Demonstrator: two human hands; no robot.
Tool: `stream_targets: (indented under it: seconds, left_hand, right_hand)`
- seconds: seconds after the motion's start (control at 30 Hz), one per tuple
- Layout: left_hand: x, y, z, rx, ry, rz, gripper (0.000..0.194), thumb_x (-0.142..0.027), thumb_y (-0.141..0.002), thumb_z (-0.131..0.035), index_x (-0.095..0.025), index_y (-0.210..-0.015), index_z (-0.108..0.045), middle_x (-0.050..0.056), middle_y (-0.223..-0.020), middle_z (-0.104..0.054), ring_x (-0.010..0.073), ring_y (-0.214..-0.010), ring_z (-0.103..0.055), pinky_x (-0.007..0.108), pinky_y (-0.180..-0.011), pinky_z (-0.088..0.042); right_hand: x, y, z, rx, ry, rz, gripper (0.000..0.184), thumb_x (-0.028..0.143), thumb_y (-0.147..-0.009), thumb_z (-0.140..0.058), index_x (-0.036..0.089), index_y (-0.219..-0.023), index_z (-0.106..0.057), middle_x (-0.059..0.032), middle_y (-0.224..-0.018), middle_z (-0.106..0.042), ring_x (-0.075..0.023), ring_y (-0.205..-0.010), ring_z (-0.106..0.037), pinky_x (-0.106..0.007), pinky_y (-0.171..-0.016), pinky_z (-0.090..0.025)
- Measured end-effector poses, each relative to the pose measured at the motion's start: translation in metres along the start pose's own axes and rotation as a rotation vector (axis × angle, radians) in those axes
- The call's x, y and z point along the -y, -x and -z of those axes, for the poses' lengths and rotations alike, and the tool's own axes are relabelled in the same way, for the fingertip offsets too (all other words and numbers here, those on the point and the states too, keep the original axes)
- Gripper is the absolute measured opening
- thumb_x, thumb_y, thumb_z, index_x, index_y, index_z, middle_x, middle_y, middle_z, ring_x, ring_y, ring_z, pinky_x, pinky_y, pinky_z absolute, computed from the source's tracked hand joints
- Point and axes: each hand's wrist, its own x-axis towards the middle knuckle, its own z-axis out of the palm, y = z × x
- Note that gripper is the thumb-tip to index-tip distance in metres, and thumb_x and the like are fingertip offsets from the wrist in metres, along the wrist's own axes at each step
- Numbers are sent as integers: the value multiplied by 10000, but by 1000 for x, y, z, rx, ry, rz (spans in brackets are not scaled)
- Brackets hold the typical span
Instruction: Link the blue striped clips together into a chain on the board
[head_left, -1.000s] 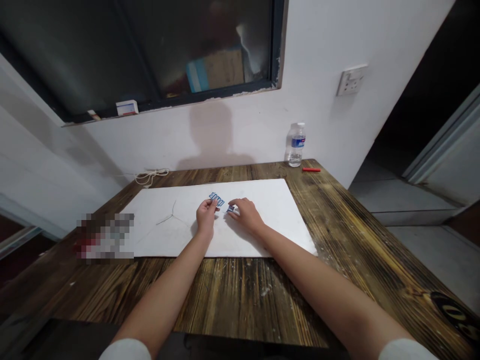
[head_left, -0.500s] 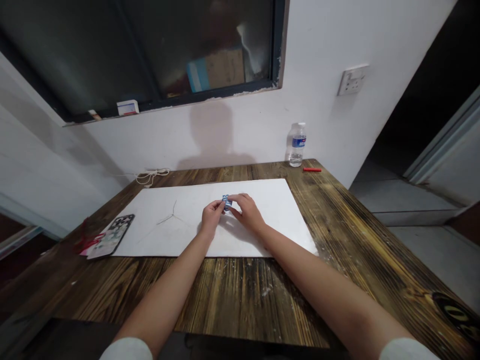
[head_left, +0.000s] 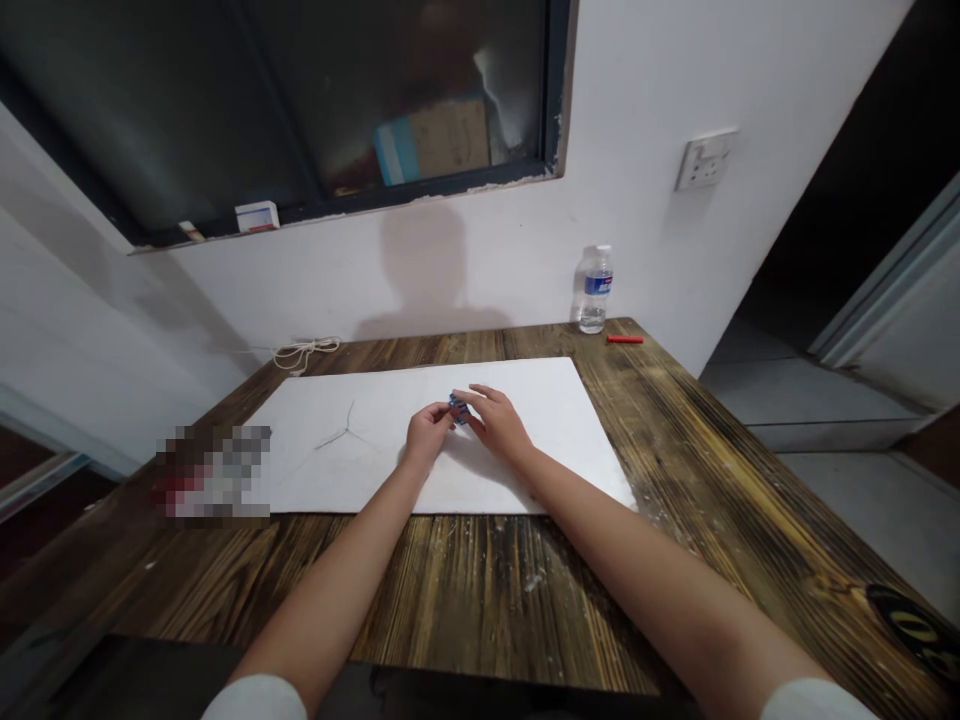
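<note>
Over the white board [head_left: 517, 380], both hands meet around a small blue-and-white printed piece [head_left: 458, 407], too small and too covered to tell its kind. My left hand [head_left: 427, 436] pinches its left side between thumb and fingers. From the right, the thumb and fingertips of my right hand [head_left: 501, 424] close on the same piece, with the other fingers a little raised. Part of it is hidden by the fingertips. To the left of the hands, dark thin lines [head_left: 346, 430] forming a three-armed shape show on the board.
The board lies on a dark-grained wooden table [head_left: 465, 600]. A water bottle [head_left: 595, 290] stands at the back right, near a red stick-like object [head_left: 625, 340]. A pale cord [head_left: 304, 350] lies at the back left. A blurred-out patch [head_left: 217, 475] covers the board's left front corner.
The blue-and-white piece has turned between the fingers and shows less of its printed face. Both hands have shifted very slightly to the right.
</note>
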Motion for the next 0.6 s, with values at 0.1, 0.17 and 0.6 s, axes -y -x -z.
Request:
stream_targets:
  seconds: [0.1,0.17,0.6]
  left_hand:
    - [1,-1,0,-71,14,-7,262,-414,-640,-748,-176,-725,-679,0,-616,-615,123,-573,-536,236,-583,-429]
    - [2,-2,2,-159,43,11,299,-434,-638,-744,-173,-759,-664,7,-653,-624,126,-585,-542,222,-530,-411]
    - [5,-4,9,-368,100,70,343,-481,-661,-710,-171,-753,-597,-4,-640,-573,99,-574,-502,179,-468,-325]
  right_hand:
    - [-4,0,-3,-33,-17,-27,418,229,-922,-519,223,-1340,-495,-62,-1337,-572,-214,-1301,-441,-402,-1068,-370]
    - [-7,1,-5,-35,-10,-86,466,225,-909,-535,209,-1369,-463,-78,-1373,-538,-229,-1320,-418,-418,-1081,-357]
    - [-2,9,-12,420,182,-78,555,424,-881,-582,178,-1361,-454,-153,-1368,-527,-295,-1339,-371,-499,-1075,-284]
